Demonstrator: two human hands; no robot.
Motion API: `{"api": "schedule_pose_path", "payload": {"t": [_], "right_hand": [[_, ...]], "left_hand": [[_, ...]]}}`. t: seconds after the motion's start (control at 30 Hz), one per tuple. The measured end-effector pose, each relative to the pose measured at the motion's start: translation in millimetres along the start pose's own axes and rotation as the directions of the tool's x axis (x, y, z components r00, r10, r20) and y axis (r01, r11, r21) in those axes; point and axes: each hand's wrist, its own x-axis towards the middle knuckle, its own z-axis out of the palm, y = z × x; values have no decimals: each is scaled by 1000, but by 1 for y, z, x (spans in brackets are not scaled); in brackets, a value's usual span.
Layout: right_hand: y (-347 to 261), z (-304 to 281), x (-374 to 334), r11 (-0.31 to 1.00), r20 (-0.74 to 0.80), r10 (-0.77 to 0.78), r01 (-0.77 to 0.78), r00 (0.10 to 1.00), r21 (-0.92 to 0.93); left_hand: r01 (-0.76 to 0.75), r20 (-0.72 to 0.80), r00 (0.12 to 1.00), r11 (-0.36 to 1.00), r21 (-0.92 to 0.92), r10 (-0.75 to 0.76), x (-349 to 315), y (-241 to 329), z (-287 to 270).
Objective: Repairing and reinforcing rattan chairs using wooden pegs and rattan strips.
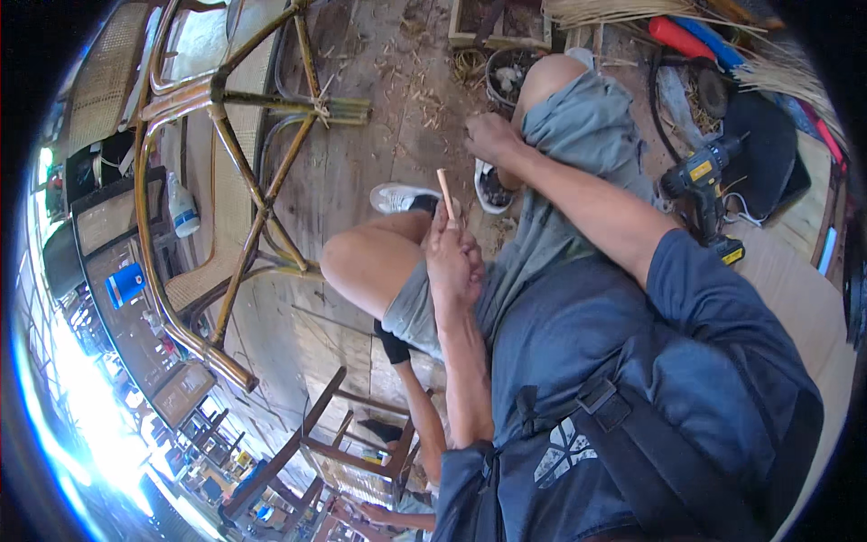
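Observation:
My left hand [454, 257] is raised in front of my bent knee and pinches a short, thin tan cane stick [446, 192] that points upright from my fingertips. Farther away, my right hand [492, 138] has its fingers curled. It rests at the hem of my grey shorts [578, 108] on the other raised knee, and nothing shows in it. A white shoe [402, 197] on the plank floor lies just behind the stick.
A bent-cane chair frame [217, 99] stands at the left, with a white bottle [183, 208] and a blue cup [126, 285] beside it. A yellow-and-black cordless drill [700, 176] lies at the right. Below are a wooden stool [361, 434] and another person's arm [424, 425]. Cane strips [632, 9] lie at the top.

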Motion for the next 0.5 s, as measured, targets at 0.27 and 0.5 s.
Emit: {"api": "schedule_pose_path", "payload": {"t": [0.27, 0.5], "right_hand": [[-51, -23, -61, 938, 221, -323, 281, 920, 202], [-19, 5, -25, 983, 190, -180, 171, 965, 66]], "left_hand": [[21, -8, 1000, 974, -227, -24, 23, 4, -8], [-76, -152, 986, 996, -39, 69, 23, -2, -5]]}}
